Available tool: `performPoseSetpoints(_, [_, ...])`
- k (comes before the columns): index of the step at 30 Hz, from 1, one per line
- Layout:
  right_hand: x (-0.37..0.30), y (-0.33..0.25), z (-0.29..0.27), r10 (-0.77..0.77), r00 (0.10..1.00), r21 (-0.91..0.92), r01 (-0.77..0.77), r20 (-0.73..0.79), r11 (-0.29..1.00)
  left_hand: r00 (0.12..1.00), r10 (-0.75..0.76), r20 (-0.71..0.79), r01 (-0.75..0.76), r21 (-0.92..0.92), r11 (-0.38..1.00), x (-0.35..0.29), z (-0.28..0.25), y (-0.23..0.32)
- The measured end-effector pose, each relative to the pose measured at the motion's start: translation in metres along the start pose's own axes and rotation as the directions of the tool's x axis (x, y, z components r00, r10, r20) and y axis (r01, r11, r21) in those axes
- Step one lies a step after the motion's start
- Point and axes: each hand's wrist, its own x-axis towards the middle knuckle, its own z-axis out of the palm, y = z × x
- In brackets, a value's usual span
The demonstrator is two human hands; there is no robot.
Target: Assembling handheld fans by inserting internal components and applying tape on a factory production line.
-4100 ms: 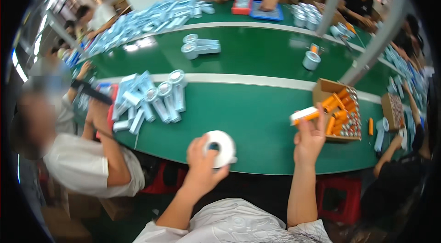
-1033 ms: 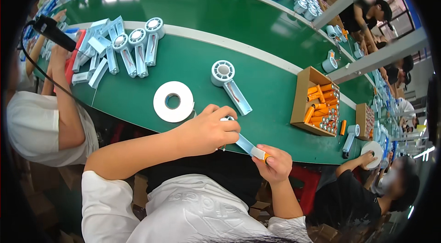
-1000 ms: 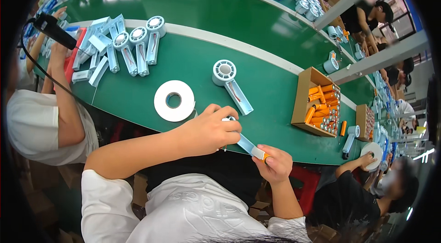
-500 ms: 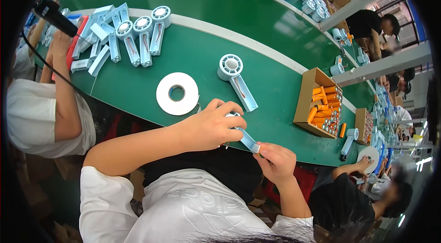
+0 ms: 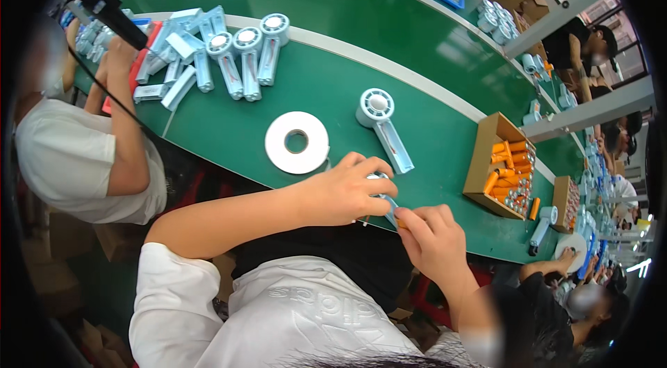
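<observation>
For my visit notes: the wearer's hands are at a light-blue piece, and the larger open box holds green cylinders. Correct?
Not quite: the head view shows orange cylinders in the larger open box. The left hand and right hand are at a light-blue piece.

Pale-blue fan casing (image 5: 392,211), slanting, mostly hidden by hands (image 5: 347,191), orange battery (image 5: 401,224) barely showing

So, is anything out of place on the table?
One thing, maybe: a single orange cylinder lies loose on the green table, outside the cardboard box, while lots of other orange cylinders sit inside it. I see nothing spilled.
</observation>
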Motion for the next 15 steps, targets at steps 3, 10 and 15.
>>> performPoseSetpoints(3, [0.01,-0.003,-0.004,0.048,0.989,-0.133,-0.03,0.138,0.991,0.999,0.013,-0.033,-0.013,-0.009,1.0,-0.002,0.005,0.0])
performPoseSetpoints(10, [0.024,-0.013,-0.01,0.04,0.968,-0.234,0.02,0.248,0.972,0.999,0.023,-0.036,-0.022,0.037,0.999,-0.006,0.005,-0.001])
performPoseSetpoints(15, [0.028,-0.012,-0.004,0.026,0.962,-0.276,0.052,0.272,0.96,1.0,0.03,-0.009,-0.029,0.059,0.998,-0.004,0.001,-0.001])
